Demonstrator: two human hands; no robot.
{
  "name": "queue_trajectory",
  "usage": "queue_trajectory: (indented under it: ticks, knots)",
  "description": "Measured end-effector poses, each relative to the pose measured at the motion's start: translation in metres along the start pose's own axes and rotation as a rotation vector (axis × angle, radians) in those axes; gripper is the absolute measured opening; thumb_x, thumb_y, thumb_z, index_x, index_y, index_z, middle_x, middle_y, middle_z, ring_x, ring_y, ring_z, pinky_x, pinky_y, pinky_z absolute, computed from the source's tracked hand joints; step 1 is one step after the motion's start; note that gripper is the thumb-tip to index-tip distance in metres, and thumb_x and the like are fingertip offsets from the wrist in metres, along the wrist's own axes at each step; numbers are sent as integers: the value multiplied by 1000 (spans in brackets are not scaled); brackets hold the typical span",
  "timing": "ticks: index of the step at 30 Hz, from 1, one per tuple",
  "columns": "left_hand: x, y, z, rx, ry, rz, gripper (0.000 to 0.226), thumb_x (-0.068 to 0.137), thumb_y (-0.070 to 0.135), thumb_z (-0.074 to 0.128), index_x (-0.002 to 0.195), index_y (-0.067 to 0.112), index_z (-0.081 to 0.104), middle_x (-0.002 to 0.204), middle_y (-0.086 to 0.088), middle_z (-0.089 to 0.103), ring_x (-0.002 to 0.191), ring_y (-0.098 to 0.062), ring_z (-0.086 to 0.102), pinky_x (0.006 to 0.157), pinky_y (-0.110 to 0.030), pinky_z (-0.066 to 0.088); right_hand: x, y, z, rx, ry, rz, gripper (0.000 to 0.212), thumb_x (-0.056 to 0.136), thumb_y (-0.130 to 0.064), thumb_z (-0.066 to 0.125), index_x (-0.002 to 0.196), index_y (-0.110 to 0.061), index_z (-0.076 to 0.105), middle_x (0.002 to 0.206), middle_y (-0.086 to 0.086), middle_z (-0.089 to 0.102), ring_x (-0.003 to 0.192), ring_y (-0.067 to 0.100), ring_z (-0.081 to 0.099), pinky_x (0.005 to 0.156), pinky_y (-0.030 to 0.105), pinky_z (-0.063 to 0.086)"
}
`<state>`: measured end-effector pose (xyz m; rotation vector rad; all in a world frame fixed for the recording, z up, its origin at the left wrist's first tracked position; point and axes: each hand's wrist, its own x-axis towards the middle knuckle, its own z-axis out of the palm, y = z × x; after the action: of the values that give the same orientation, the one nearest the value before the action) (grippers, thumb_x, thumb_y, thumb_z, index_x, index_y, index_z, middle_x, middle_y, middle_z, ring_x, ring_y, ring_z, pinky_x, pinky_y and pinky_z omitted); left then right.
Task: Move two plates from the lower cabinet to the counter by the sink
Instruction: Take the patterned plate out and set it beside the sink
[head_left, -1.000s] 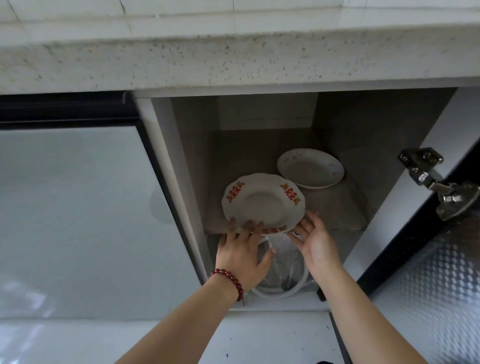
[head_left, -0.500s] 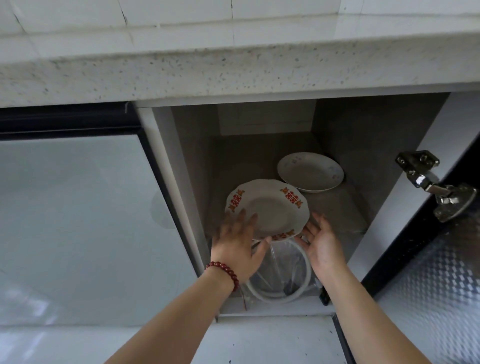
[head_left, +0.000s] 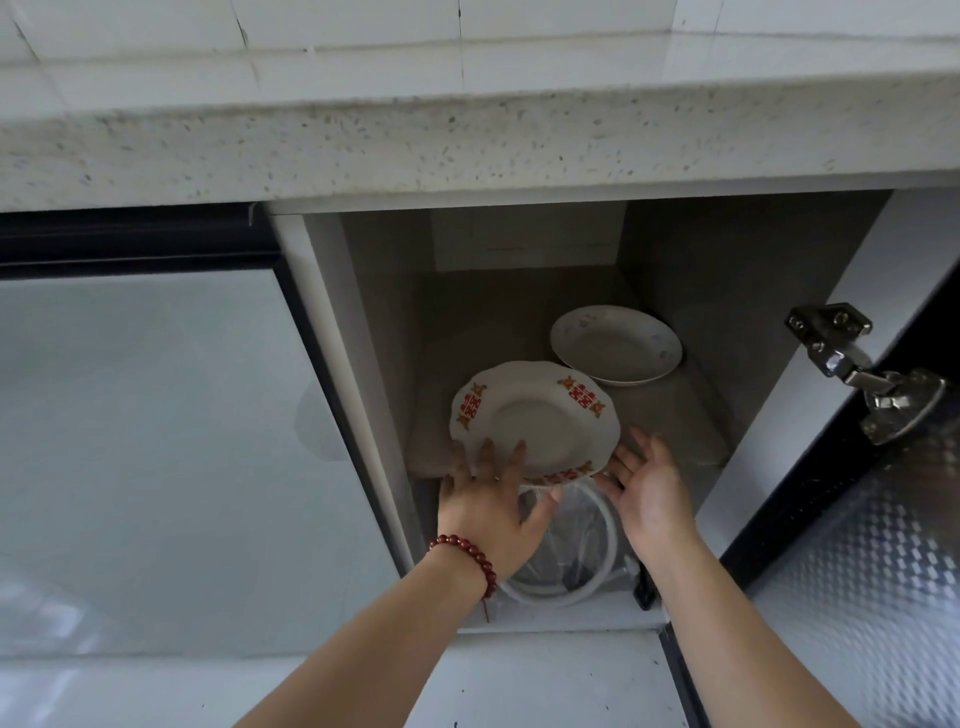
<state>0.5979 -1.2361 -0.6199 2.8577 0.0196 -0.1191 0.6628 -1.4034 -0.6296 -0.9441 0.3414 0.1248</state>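
A white plate with red patterns on its scalloped rim (head_left: 535, 415) sits at the front of the lower cabinet's shelf (head_left: 670, 441), its near edge overhanging the shelf. My left hand (head_left: 491, 512), with a red bead bracelet on the wrist, grips that near rim, fingers on top and thumb below. My right hand (head_left: 647, 491) is spread open beside the plate's right rim, fingertips close to it. A second white plate with faint flower marks (head_left: 615, 345) lies at the shelf's back right, untouched.
The speckled stone counter edge (head_left: 467, 150) juts out above the cabinet opening. The open door with its metal hinge (head_left: 857, 369) stands at the right. A coiled white hose in clear plastic (head_left: 571, 556) lies below the shelf. A closed glossy door (head_left: 156, 441) fills the left.
The red-patterned plate has come forward over the shelf's front edge in my left hand. My right hand has opened a little away from the rim. The view has tilted upward.
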Motion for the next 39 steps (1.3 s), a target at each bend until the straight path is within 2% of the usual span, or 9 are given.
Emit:
queue_trajectory:
  ticks: [4, 10, 14, 17, 22, 26, 32, 36, 39]
  knots:
    - [-10, 11, 5, -13, 17, 16, 83, 73, 78, -2, 146, 38, 4, 159, -3, 4, 143, -36, -6, 113, -53, 12, 3, -4, -5, 16, 10, 16, 42, 100, -39, 28, 136, -21, 39, 106, 2, 61, 94, 15, 60, 69, 33, 46]
    - [6, 1, -19, -125, -1, -132, 74, 84, 70, 15, 147, 32, 3, 158, -9, -2, 143, -35, 5, 112, -51, 23, 3, -5, -1, -38, 0, 15, 30, 100, -39, 29, 106, -27, 56, 108, -1, 65, 99, 15, 61, 71, 32, 47]
    - [18, 0, -34, -487, -19, -250, 72, 88, 64, 23, 148, 28, 4, 157, -12, 9, 137, -33, 28, 108, -37, 30, 2, -6, 2, -38, 18, 25, 41, 100, -39, 28, 132, -21, 46, 122, 4, 59, 111, 21, 56, 77, 34, 46]
    - [20, 3, -38, -670, -23, -302, 70, 88, 64, 24, 147, 29, 11, 150, -10, 28, 126, -31, 44, 96, -30, 35, -1, -7, -1, -43, 14, 23, 44, 100, -40, 28, 137, -20, 43, 124, 6, 58, 109, 21, 56, 78, 34, 46]
    - [12, 10, -33, -771, 8, -325, 76, 84, 70, 24, 147, 30, 11, 148, -10, 31, 126, -33, 43, 102, -36, 35, -3, -8, -9, -79, 42, 24, 41, 100, -40, 30, 134, -22, 44, 125, 5, 58, 110, 20, 57, 78, 34, 47]
    - [20, 8, -37, -853, 72, -384, 78, 83, 71, 23, 146, 25, 18, 148, -10, 33, 128, -32, 41, 105, -38, 32, 3, -16, -4, -101, 54, 38, 43, 99, -41, 31, 136, -23, 42, 116, 3, 61, 94, 14, 59, 72, 33, 46]
    - [40, 5, -56, -1386, 58, -549, 86, 76, 80, 23, 133, 21, 48, 133, -12, 55, 120, -30, 52, 105, -46, 37, 5, -23, -1, -119, 77, 43, 44, 98, -40, 33, 137, -21, 42, 106, 2, 64, 95, 18, 61, 70, 35, 48]
    - [40, 2, -58, -1601, 65, -607, 80, 77, 79, 24, 127, 22, 49, 120, -2, 59, 106, -25, 56, 102, -43, 40, 6, -23, -7, -130, 105, 48, 47, 99, -39, 30, 142, -21, 37, 121, 5, 58, 90, 15, 58, 78, 36, 46]
    - [42, 1, -59, -1656, 13, -584, 81, 79, 77, 19, 134, 22, 43, 125, -5, 57, 104, -21, 55, 96, -40, 42, 8, -28, -5, -152, 114, 60, 47, 99, -39, 31, 142, -21, 37, 114, 4, 58, 87, 15, 58, 75, 38, 46]
